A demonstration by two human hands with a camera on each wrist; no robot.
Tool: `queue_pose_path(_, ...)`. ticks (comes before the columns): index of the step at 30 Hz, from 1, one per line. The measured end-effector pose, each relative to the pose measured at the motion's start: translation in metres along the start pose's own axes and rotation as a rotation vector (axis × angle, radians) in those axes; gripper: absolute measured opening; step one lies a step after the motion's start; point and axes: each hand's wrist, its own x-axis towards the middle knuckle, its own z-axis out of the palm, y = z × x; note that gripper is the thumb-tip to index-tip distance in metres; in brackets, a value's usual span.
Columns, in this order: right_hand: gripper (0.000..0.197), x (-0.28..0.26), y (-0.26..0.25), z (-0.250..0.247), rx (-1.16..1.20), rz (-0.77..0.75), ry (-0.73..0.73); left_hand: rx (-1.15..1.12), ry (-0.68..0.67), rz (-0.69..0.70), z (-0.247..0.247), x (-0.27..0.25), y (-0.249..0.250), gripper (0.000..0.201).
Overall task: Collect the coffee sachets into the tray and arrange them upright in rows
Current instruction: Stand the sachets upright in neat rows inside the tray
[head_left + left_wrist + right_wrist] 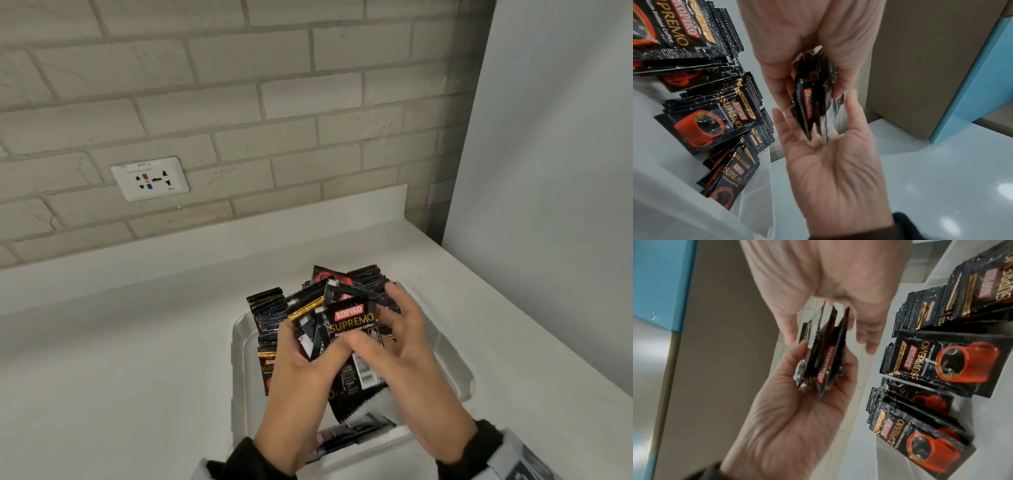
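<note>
Several black coffee sachets [349, 329] form a loose bundle held just above the white tray [239, 346]. My left hand [301, 353] grips the bundle's left side, fingers curled round it [813, 104]. My right hand [407, 346] cups the right side with fairly straight, spread fingers, its thumb lying on the front sachet. In the right wrist view the right hand [828, 272] frames the bundle [824, 361] loosely. Rows of sachets [270, 318] stand leaning in the tray's left part [715, 116] [951, 361]. More sachets stand behind the hands, partly hidden.
The tray sits on a white counter [120, 377] against a brick wall with a raised back ledge. A wall socket [149, 178] is at the back left. A pale panel [548, 137] closes off the counter on the right.
</note>
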Motion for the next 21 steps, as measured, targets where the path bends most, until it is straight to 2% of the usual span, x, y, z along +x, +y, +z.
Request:
queue_pose_path(4,0.05,-0.002,0.004,0.0,-0.049,-0.081,0.073,-0.083,-0.013,-0.027,-0.005,0.002,-0.003,0.06)
queue_pose_path(7,0.028,0.0,0.007,-0.004,0.074,-0.019,0.063,-0.261,-0.071,-0.115,-0.01,-0.001,-0.002,0.045)
queue_pose_path(9,0.019,0.0,0.008,-0.006,0.058,-0.001,0.029,-0.326,-0.079,-0.131,-0.013,-0.003,-0.002,0.039)
queue_pose_path(15,0.025,0.0,0.006,-0.001,0.082,0.051,-0.033,-0.387,-0.034,-0.114,-0.021,-0.006,-0.004,0.041)
queue_pose_path(21,0.022,0.003,0.009,0.009,0.098,0.066,0.002,-0.27,0.01,-0.08,-0.024,-0.006,-0.007,0.057)
